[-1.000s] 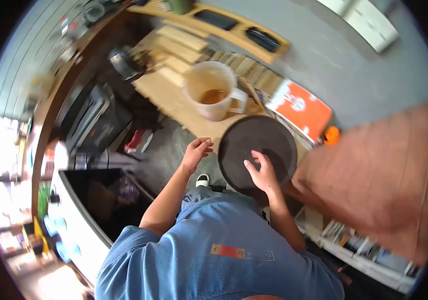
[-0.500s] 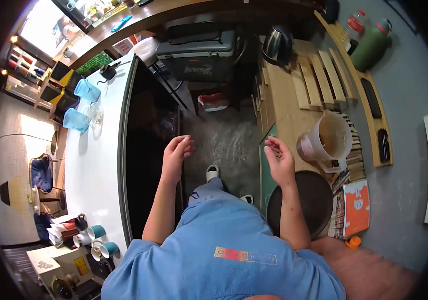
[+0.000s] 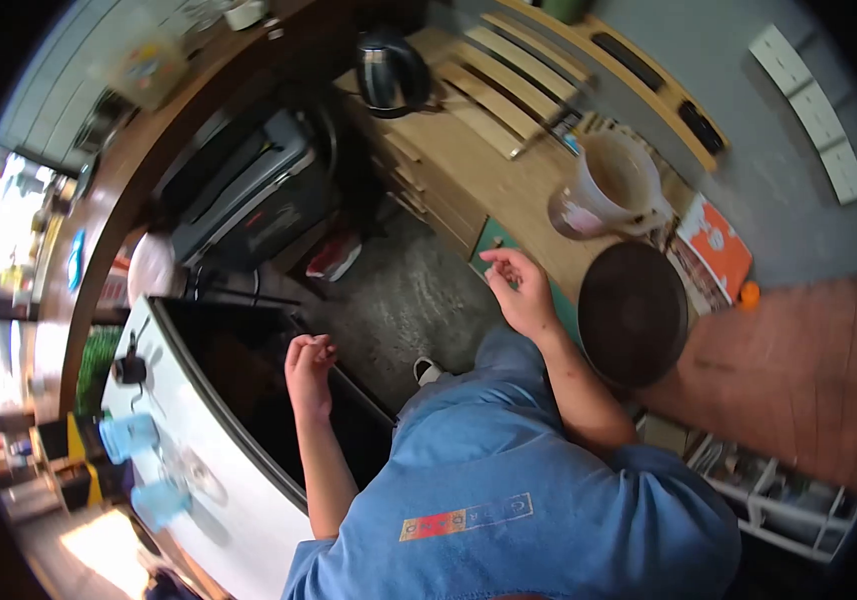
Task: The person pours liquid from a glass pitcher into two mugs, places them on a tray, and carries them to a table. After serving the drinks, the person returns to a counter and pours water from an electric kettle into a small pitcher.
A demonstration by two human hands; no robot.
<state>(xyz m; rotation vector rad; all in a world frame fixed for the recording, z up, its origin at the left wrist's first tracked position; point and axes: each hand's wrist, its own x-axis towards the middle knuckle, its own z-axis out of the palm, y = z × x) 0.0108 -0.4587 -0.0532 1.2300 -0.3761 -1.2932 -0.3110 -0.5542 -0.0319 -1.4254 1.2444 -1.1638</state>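
Observation:
My left hand (image 3: 310, 376) is raised over the dark opening beside the white counter, fingers curled inward, and whether it holds anything is too small to tell. My right hand (image 3: 522, 290), empty with fingers apart, hovers near the green panel at the wooden counter's edge. Closest to it are a round dark tray (image 3: 634, 314) and a translucent measuring jug (image 3: 611, 185), both on the wooden counter (image 3: 509, 185). Neither hand touches them.
A kettle (image 3: 389, 75) and a slatted wooden rack (image 3: 514, 85) are on the wooden counter. An orange notebook (image 3: 714, 248) lies beyond the tray. Blue cups (image 3: 129, 437) stand on the white counter (image 3: 239, 455). A grey cooler (image 3: 259, 200) is ahead.
The whole view has turned to the right, so the counters appear rotated. My left hand now looks more curled and lower in view; the right remains raised with fingers apart.

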